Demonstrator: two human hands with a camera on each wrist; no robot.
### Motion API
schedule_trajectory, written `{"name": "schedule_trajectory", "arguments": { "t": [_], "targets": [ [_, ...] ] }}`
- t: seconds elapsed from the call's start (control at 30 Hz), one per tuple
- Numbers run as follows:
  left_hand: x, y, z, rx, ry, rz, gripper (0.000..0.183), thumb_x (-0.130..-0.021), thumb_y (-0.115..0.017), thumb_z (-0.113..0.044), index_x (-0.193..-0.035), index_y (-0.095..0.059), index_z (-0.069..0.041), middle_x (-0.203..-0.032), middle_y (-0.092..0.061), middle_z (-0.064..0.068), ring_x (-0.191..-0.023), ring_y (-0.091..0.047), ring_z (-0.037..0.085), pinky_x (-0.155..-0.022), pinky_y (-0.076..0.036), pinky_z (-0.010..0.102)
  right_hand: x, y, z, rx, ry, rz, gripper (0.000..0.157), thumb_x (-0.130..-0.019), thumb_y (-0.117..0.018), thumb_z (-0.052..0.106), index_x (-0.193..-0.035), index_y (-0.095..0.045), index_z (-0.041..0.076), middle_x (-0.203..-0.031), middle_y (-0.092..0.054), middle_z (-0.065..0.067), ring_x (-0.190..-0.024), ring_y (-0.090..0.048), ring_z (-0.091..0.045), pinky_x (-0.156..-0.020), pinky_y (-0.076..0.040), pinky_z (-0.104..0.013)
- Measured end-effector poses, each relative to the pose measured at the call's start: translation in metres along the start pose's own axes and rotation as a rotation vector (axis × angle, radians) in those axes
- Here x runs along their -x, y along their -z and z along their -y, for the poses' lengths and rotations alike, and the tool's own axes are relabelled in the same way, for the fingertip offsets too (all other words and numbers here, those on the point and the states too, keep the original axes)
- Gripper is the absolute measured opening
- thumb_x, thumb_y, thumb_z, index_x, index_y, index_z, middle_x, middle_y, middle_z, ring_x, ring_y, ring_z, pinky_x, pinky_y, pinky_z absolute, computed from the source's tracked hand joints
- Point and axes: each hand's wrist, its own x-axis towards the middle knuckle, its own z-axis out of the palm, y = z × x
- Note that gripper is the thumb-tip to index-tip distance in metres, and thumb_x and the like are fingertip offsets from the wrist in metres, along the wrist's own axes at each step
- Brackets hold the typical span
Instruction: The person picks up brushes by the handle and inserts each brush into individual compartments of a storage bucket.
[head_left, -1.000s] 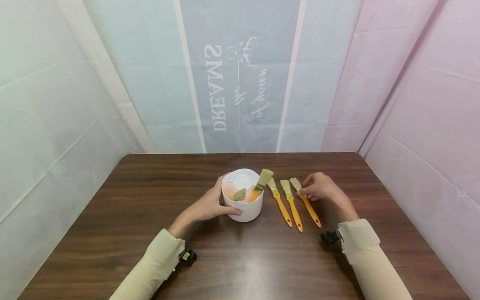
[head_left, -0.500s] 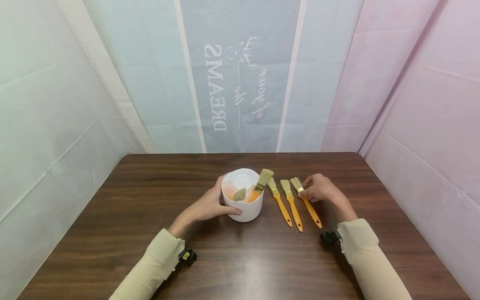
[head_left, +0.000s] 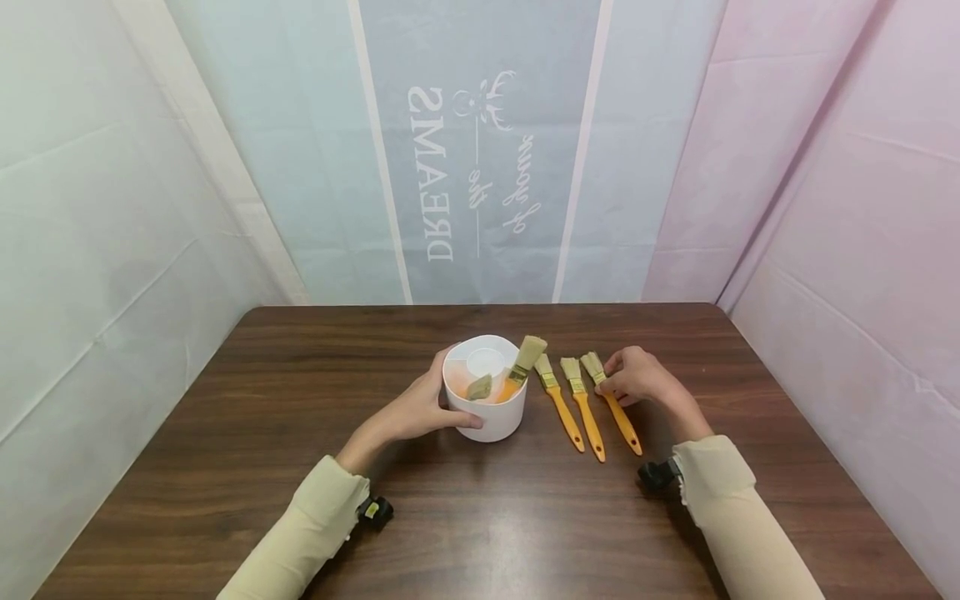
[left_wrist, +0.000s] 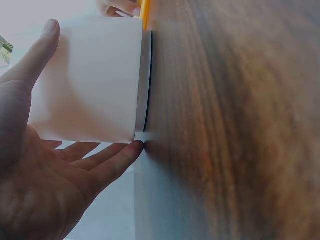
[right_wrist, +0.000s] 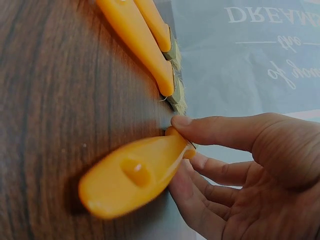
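A white round container (head_left: 487, 423) stands on the table, with my left hand (head_left: 416, 408) gripping its left side, thumb across the front and fingers round the back. Inside it, one paintbrush (head_left: 527, 360) leans bristles-up over the right rim; the bristles of another brush (head_left: 479, 387) show lower down. Three yellow-handled paintbrushes lie to the right. My right hand (head_left: 637, 375) pinches the rightmost paintbrush (head_left: 621, 421) near its metal band, thumb on one side and fingers on the other in the right wrist view. The middle brush (head_left: 588, 421) and left brush (head_left: 566, 417) lie untouched beside it.
The dark wood table (head_left: 480, 525) ends at a back edge against a printed cloth backdrop (head_left: 480, 167). Pale cloth walls rise on the left and right. A black wrist camera (head_left: 375, 512) sits at my left cuff, another (head_left: 658, 476) at my right.
The rightmost paintbrush has shifted very slightly under my right hand's fingers. My left hand and the white container stay where they were.
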Motion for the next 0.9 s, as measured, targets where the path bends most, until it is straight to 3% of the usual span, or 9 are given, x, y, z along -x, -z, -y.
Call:
{"name": "schedule_trajectory", "arguments": {
  "t": [0.37, 0.9],
  "targets": [
    [0.001, 0.002, 0.000, -0.025, 0.018, 0.009, 0.124, -0.076, -0.093, -0.037, -0.165, -0.007, -0.023, -0.153, -0.047, 0.005, -0.137, -0.051, 0.022, -0.116, -0.038, 0.050, -0.002, 0.002, -0.004, -0.042, 0.016, 0.027, 0.047, -0.092, -0.077, 0.012, -0.126, -0.056, -0.013, -0.108, -0.064, -0.025, -0.087, -0.069, -0.026, -0.073, -0.063, -0.038],
    [0.001, 0.002, 0.001, -0.036, 0.022, 0.007, 0.126, -0.075, -0.093, -0.038, -0.165, -0.006, -0.021, -0.152, -0.049, 0.006, -0.136, -0.052, 0.022, -0.116, -0.039, 0.049, 0.003, 0.011, 0.002, -0.137, 0.017, 0.055, 0.052, -0.094, -0.074, 0.014, -0.132, -0.050, -0.013, -0.114, -0.065, -0.025, -0.100, -0.070, -0.030, -0.083, -0.063, -0.044]
  ]
}}
